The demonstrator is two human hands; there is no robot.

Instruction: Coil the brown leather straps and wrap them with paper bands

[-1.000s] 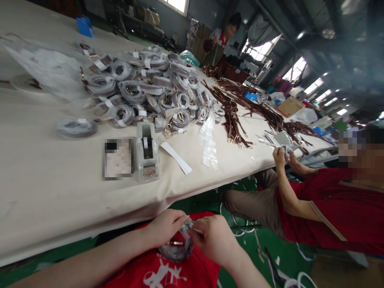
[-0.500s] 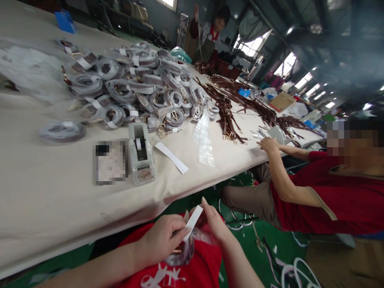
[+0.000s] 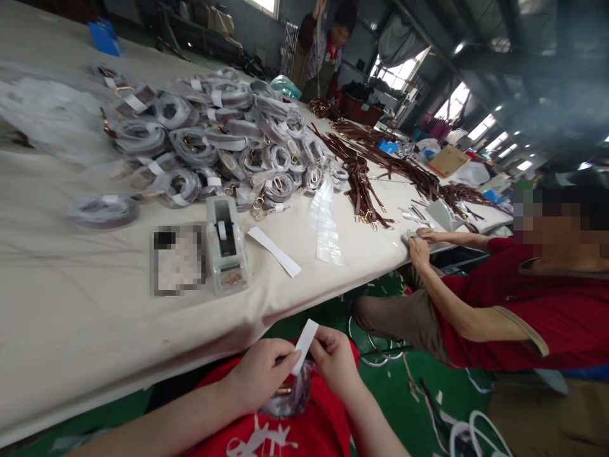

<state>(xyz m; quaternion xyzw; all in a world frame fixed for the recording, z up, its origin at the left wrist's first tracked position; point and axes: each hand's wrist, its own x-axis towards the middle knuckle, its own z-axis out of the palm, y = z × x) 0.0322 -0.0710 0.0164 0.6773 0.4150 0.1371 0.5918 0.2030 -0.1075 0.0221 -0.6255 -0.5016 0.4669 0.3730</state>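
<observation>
Far to your left on the cream table (image 3: 71, 304), a single grey coiled strap (image 3: 101, 211) in clear wrap lies by itself, apart from the big heap of wrapped grey straps (image 3: 214, 139) behind it. Nearer the table edge sits a blurred flat item (image 3: 178, 259), and just beside it, on its right, a pale green tape dispenser (image 3: 226, 244). A white paper strip (image 3: 275, 251) lies flat next to the dispenser, and a few clear plastic sleeves (image 3: 326, 222) lie just past that.

Below the table edge, over your lap, your left hand (image 3: 259, 374) is closed, its fingertips pinching the lower end of a white paper label (image 3: 304, 338). Beneath that hand, a coiled grey strap in clear wrap (image 3: 288, 397) rests against your red shirt, with a bit of gold hardware showing. Your right hand (image 3: 335, 362) is closed too, thumb and fingers gripping the right edge of the same label, so both hands meet on it. The label stands tilted, its upper end poking up between your hands.

Further right on the table, a pile of brown straps with gold clips (image 3: 366, 184) stretches toward the far end. At the table's right edge, a seated person in a red shirt (image 3: 547, 317) has both hands (image 3: 419, 244) at the edge of the cloth on a small item too small to make out. At the far end, another person (image 3: 323, 51) stands with one arm raised.
</observation>
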